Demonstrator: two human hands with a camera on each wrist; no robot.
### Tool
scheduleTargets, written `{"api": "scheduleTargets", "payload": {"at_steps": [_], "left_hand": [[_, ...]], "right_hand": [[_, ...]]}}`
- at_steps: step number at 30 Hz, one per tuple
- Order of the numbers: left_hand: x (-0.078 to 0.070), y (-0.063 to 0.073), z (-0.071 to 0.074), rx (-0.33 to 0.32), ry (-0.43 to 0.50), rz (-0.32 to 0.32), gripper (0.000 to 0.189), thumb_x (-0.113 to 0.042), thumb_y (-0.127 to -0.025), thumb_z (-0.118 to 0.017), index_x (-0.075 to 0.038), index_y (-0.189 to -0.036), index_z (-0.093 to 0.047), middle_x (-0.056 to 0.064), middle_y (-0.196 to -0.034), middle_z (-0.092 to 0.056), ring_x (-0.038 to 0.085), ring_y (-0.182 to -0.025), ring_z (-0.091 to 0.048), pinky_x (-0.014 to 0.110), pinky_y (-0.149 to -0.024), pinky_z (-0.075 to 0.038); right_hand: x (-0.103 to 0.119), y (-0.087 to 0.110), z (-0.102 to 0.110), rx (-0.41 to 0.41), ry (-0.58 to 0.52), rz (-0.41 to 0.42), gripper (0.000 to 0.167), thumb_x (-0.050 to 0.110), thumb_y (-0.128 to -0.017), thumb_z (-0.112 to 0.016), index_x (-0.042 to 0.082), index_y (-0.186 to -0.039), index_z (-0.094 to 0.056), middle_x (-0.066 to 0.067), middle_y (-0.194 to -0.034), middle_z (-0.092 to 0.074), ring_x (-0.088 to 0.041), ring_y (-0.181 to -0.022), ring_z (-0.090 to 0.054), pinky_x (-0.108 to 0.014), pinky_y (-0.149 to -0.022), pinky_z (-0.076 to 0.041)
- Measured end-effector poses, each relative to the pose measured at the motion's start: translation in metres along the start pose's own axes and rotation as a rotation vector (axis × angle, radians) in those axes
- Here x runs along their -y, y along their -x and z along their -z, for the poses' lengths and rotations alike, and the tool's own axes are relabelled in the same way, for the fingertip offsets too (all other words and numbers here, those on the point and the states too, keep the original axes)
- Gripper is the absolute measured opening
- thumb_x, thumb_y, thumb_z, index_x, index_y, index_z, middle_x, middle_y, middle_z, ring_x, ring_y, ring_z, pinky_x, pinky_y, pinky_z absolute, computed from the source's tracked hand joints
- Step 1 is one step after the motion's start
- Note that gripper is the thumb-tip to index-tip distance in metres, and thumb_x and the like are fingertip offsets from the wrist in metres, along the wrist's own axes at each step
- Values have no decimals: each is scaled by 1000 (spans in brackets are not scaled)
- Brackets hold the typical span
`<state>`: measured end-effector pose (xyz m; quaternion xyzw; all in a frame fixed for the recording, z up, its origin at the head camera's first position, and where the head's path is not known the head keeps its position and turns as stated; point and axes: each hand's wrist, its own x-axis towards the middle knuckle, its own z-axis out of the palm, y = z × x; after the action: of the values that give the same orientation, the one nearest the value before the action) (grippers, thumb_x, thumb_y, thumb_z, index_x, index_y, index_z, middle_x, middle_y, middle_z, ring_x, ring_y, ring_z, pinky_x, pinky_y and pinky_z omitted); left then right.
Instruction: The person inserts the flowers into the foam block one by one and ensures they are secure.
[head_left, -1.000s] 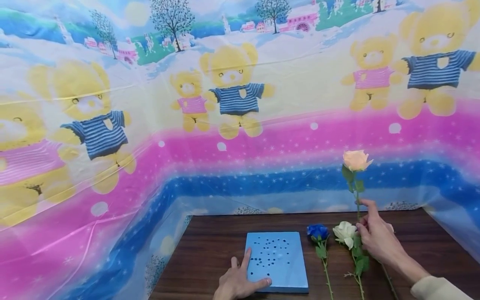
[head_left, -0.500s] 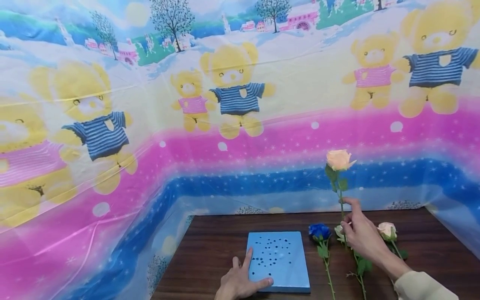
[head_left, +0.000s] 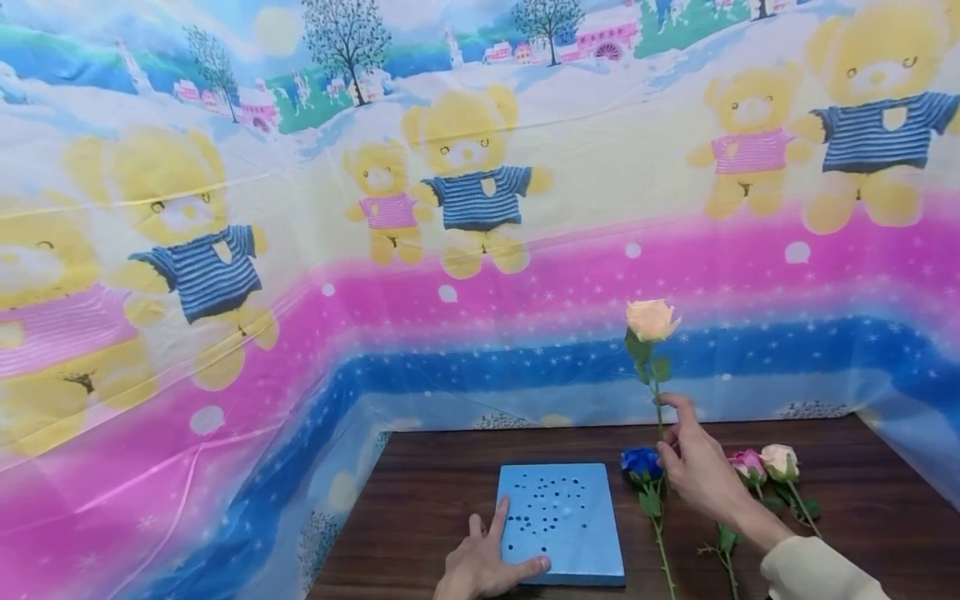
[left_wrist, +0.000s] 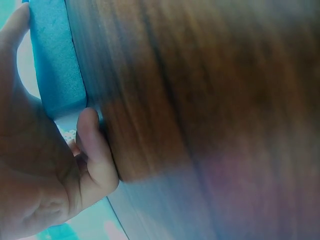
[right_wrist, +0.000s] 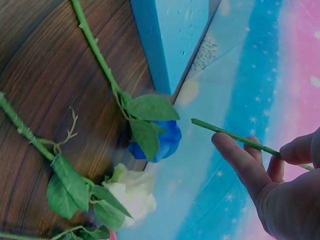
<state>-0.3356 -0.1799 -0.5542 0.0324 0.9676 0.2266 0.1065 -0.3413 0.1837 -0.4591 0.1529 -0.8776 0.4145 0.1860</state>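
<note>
A light blue foam block [head_left: 588, 537], its top dotted with several small holes, lies on the table. My left hand [head_left: 476, 562] rests on its near left corner, index finger along the left edge and thumb over the top near the front. To the right of the block, my right hand [head_left: 701, 475] pinches the green stem of a peach rose [head_left: 651, 321], held upright above the table. In the right wrist view the cut end of that stem [right_wrist: 225, 131] sticks out past the fingers, apart from the block. The left wrist view shows the block's side [left_wrist: 57, 60] against the left palm.
A blue rose [head_left: 641, 462] lies just right of the block. Beyond it lie a white rose [right_wrist: 136, 196], hidden behind the right hand in the head view, a pink rose [head_left: 747, 463] and a pale rose [head_left: 780, 461]. A bear-print cloth [head_left: 465, 333] hangs behind the dark wooden table [head_left: 405, 500].
My right hand has carried the peach rose leftward, toward the block, uncovering the pink and pale roses and covering the white one. The left hand stays on the block.
</note>
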Motion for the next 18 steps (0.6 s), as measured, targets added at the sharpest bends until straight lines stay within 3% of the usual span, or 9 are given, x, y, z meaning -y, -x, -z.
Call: {"api": "scheduleTargets", "payload": {"at_steps": [4,10,18], "left_hand": [[0,0,1,-1,-8,-4,117,-90,-88,-69,-27,-178,-29,43,-169,-33,47,-91,-72,57,-67,-51],[1,-2,1,5,-34,-12,120,-93,-87,-66,-28,-179,-25,41,-170,-33,43,-87,-70,46,-57,-39],[3,-2,-2,-6,-34,-5,121,-94,-85,-66,-30,-179,-25,37,-168,-37,33,-74,-62,44,-55,-33]], "right_hand": [[3,-2,-5,-4,19,4,66,-2,-113,-58,14,-169,-26,-9,-97,-62,-14,-62,-52,-32,-52,-46],[7,-7,-11,-21,43,26,65,-3,-111,-60,15,-166,-30,-7,-94,-63,-14,-63,-53,-31,-54,-46],[12,-12,-23,-25,32,44,64,-3,-111,-61,15,-165,-31,-4,-91,-61,-12,-63,-51,-31,-55,-45]]}}
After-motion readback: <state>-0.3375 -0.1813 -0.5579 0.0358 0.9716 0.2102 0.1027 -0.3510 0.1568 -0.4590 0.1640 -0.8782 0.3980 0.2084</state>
